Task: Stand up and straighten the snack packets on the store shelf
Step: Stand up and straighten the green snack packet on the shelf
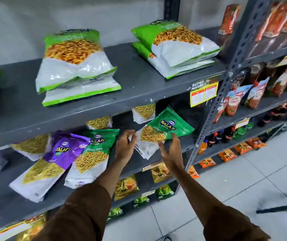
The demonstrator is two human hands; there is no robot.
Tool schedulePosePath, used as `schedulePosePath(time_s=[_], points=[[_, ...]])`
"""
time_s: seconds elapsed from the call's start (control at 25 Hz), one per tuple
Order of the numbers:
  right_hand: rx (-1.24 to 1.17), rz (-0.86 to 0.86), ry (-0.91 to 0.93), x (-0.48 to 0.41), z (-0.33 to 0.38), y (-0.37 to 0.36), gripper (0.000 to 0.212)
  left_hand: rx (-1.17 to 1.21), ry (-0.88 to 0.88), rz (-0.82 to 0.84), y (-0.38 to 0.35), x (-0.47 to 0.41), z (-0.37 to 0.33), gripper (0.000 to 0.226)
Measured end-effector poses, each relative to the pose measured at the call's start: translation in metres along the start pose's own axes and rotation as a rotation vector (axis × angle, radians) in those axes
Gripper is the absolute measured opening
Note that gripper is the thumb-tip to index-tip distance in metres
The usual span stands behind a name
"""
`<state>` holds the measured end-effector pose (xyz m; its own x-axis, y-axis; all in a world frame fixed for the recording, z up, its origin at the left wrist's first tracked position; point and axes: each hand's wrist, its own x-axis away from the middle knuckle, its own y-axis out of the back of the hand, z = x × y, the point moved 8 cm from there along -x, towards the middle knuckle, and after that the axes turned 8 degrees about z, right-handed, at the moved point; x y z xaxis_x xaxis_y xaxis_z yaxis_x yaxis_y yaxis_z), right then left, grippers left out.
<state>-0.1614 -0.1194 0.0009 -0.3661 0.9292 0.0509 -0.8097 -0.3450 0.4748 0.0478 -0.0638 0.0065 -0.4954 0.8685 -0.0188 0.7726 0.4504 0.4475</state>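
Observation:
A green and white snack packet point(163, 129) leans tilted on the second shelf point(188, 141). My left hand point(125, 145) grips its lower left edge. My right hand point(171, 150) is at its lower right edge with fingers spread, touching or nearly touching it. To the left, another green packet point(94, 153) and a purple packet point(52, 160) lie slanted against each other. On the top shelf point(139, 80), two stacks of light-green packets lie flat: one stack point(76, 65) at the left, one stack point(175, 47) at the right.
A yellow price tag point(203, 93) hangs on the top shelf's edge. A perforated grey upright point(226, 80) separates this rack from a neighbouring one with red sauce pouches point(233, 101) and bottles point(226, 134). Lower shelves hold yellow packets point(126, 186). White tiled floor point(226, 188) lies right.

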Motion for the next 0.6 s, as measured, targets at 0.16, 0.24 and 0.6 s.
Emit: schedulePosePath(time_s=[0.16,0.24,0.6], points=[[-0.304,0.077,-0.300,-0.041,-0.053,-0.016,0.098,0.109,0.275,0.007,-0.026,-0.055,0.050,0.072],[-0.417,0.139,-0.431,-0.056,-0.082,-0.035,0.108,0.100,0.393,0.095,-0.036,-0.058,0.052,0.071],[-0.563,0.070,-0.336,-0.058,-0.061,-0.044,0.053,0.175,0.465,0.102,-0.045,-0.039,0.054,0.019]])
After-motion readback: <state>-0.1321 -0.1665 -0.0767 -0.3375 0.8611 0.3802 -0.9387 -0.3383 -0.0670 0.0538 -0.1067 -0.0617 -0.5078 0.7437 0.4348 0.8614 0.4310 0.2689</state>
